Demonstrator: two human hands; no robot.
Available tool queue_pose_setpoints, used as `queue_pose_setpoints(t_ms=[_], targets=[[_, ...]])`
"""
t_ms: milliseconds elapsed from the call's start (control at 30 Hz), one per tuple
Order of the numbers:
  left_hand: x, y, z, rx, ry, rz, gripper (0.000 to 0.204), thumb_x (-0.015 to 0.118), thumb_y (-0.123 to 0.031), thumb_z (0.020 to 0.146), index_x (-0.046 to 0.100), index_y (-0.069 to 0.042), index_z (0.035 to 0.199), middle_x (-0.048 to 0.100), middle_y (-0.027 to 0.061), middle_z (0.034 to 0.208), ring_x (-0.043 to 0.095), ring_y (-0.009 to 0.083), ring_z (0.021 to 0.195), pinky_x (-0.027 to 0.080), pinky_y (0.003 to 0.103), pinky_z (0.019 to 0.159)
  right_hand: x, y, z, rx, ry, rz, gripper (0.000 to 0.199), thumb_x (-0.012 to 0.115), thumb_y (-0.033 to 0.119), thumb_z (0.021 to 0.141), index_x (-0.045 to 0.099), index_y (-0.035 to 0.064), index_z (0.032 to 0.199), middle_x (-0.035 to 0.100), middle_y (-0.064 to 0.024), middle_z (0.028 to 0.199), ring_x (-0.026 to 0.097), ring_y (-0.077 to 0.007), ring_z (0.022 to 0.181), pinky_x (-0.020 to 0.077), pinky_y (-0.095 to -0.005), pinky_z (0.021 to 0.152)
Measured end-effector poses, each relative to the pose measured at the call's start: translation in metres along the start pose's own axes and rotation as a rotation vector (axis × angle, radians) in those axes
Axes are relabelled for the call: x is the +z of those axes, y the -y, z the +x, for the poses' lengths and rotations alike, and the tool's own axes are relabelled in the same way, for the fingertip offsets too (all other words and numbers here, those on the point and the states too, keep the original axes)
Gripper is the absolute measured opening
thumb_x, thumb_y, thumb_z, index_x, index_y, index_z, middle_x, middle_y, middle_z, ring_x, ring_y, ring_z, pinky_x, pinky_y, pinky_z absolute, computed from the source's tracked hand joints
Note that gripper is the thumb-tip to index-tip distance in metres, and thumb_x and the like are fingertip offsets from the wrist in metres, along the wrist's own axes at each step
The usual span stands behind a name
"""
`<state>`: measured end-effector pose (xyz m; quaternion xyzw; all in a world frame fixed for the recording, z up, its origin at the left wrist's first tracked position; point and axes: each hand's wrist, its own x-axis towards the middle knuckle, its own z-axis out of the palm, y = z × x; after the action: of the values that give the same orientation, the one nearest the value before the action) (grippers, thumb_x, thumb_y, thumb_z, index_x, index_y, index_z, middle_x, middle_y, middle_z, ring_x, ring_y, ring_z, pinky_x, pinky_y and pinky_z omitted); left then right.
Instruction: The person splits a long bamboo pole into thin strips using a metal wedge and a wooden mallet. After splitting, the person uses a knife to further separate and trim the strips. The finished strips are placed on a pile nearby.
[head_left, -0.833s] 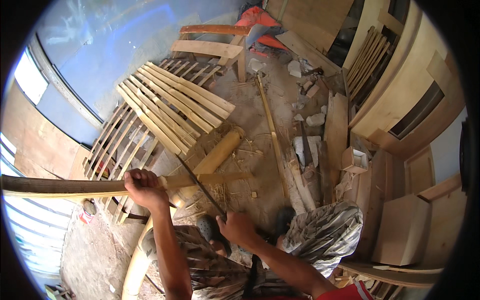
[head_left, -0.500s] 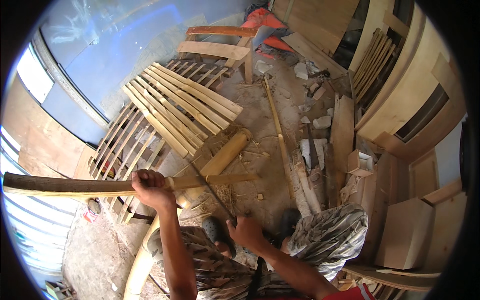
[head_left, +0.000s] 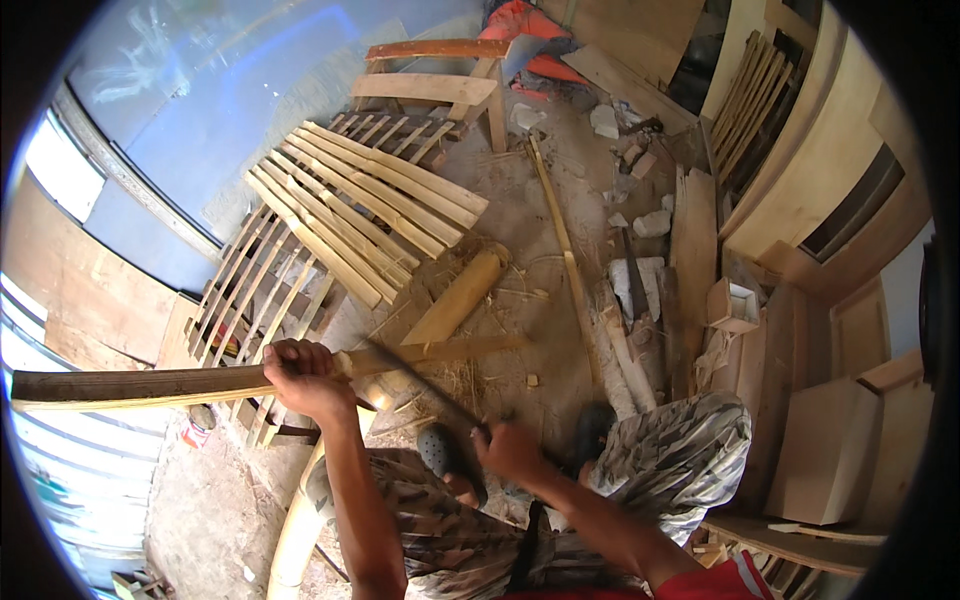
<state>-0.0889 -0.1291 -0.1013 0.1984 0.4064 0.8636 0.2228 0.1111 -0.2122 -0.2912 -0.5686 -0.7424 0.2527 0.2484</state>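
Observation:
My left hand (head_left: 305, 378) is closed around a long split bamboo strip (head_left: 150, 387), which lies roughly level from the far left to the middle, its right end blurred. My right hand (head_left: 515, 457) grips a long dark-bladed knife (head_left: 425, 388), smeared by motion. Its blade slants up and left, overlapping the strip just right of my left hand; whether it touches cannot be made out. Beneath the strip, a thick bamboo pole (head_left: 455, 302) lies slanting on the floor, with shavings around it.
Several split bamboo strips (head_left: 350, 215) rest on a slatted wooden bench (head_left: 425, 88) ahead. A narrow bamboo strip (head_left: 562, 250) and wood boards (head_left: 690, 260) lie on the floor to the right. Wooden panels and a small open box (head_left: 732, 305) stand at the right side.
My right hand has shifted a little to the right, and the knife now lies at a flatter slant. My left hand keeps its grip on the bamboo strip.

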Motion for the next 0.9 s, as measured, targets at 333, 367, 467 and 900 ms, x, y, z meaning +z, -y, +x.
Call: queue_pose_setpoints(t_ms=[333, 367, 467, 900], targets=[[-0.009, 0.003, 0.011, 0.048, 0.000, -0.020, 0.034, 0.048, -0.037, 0.095, 0.042, -0.013, 0.072, 0.026, -0.0033, 0.054, 0.023, 0.0088, 0.044, 0.019, 0.026, 0.041, -0.006, -0.001, 0.001, -0.023, 0.092, 0.167, 0.033, 0.064, 0.029, 0.085, 0.067, -0.0032, 0.085, 0.065, -0.0256, 0.072, 0.066, -0.0425, 0.070, 0.0533, -0.0498, 0.064], [-0.008, 0.004, 0.010, 0.043, 0.031, -0.017, 0.033, 0.048, -0.036, 0.095, 0.042, -0.013, 0.072, 0.027, -0.0032, 0.054, 0.023, 0.0089, 0.044, 0.020, 0.026, 0.041, 0.014, -0.027, 0.003, 0.073, 0.093, 0.120, 0.033, 0.063, 0.030, 0.085, 0.067, -0.0026, 0.085, 0.063, -0.0247, 0.069, 0.064, -0.0430, 0.067, 0.0521, -0.0508, 0.062], [0.001, 0.006, 0.006, 0.035, 0.026, -0.017, 0.032, 0.048, -0.035, 0.094, 0.042, -0.013, 0.072, 0.028, -0.0031, 0.055, 0.023, 0.0091, 0.044, 0.020, 0.026, 0.041, 0.044, -0.102, 0.001, 0.271, 0.111, 0.006, 0.034, 0.062, 0.033, 0.087, 0.066, -0.0011, 0.085, 0.060, -0.0231, 0.063, 0.061, -0.0438, 0.061, 0.0498, -0.0526, 0.058], [-0.007, 0.011, 0.015, 0.041, 0.131, -0.143, 0.030, 0.050, -0.034, 0.094, 0.041, -0.013, 0.076, 0.029, -0.0033, 0.061, 0.022, 0.0077, 0.048, 0.021, 0.024, 0.043, 0.012, -0.040, 0.012, 0.245, 0.144, 0.241, 0.039, 0.059, 0.036, 0.090, 0.067, -0.0013, 0.086, 0.062, -0.0225, 0.064, 0.063, -0.0417, 0.062, 0.0509, -0.0510, 0.059]])
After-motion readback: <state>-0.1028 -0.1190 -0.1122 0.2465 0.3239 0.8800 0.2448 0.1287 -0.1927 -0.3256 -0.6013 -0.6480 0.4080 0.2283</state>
